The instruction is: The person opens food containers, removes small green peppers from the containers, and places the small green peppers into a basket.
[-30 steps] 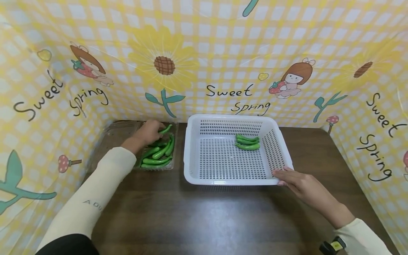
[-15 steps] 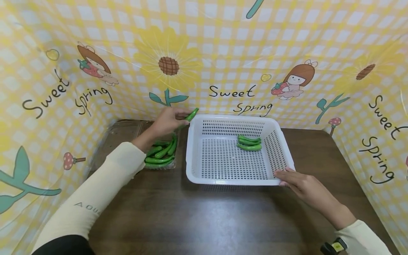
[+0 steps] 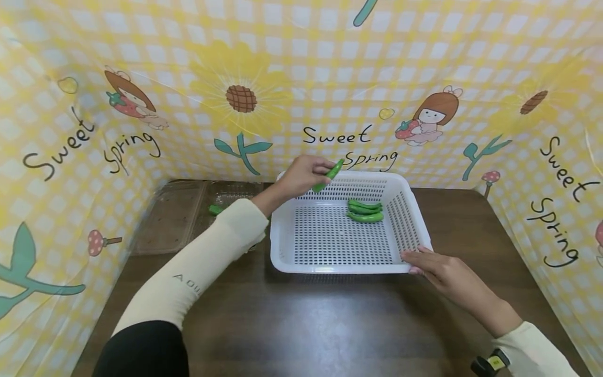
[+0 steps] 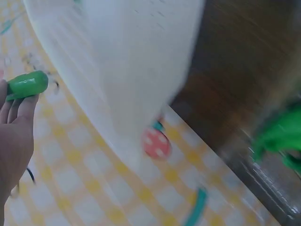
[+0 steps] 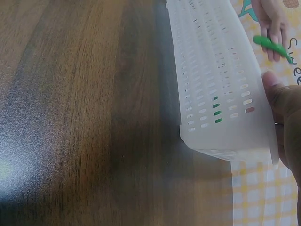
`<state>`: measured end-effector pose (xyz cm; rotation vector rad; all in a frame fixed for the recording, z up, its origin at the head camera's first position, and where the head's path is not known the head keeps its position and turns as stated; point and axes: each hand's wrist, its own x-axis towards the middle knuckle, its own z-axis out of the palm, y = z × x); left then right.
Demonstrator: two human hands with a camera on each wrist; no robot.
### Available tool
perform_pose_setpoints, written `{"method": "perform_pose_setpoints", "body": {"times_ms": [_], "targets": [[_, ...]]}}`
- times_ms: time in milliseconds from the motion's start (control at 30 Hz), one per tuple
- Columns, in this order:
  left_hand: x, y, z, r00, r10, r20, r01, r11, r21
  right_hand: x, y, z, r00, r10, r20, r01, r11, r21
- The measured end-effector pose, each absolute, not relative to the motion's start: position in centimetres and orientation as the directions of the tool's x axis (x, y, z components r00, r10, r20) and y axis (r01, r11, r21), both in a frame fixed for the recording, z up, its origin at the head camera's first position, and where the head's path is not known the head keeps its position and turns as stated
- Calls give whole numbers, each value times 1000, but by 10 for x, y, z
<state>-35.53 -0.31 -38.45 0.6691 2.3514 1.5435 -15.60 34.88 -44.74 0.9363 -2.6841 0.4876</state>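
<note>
My left hand pinches one green chili pepper above the back left of the white slotted plastic basket. In the left wrist view the blunt end of that chili pepper sticks out past the fingertips. My right hand grips the front right corner of the basket; in the right wrist view the thumb lies over the rim, with fingers on its other side. Several green chili peppers lie side by side on the basket floor, toward the right.
A clear plastic box with more peppers stands left of the basket, largely hidden by my left sleeve. Its clear lid lies opened out to the left. Patterned yellow cloth walls the brown table at the back and sides.
My left hand has lifted a chili pepper out of the clear box and carried it right, over the basket. The right hand has stayed at the basket's corner.
</note>
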Motion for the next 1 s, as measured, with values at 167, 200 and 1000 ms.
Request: {"method": "perform_pose_setpoints", "body": {"times_ms": [167,200,1000], "targets": [[-352,37,-390,-804,594,28,302,367,880,-157,348,-448,-750,-556,358,-646,730,-221],[-351,44,-391,-790,613,15,306,372,876,-157,348,-449,-751,-556,357,-646,729,-224],[-330,139,-449,-583,787,-204,778,613,141,-159,352,-451,-761,-538,362,-639,718,-277]]}}
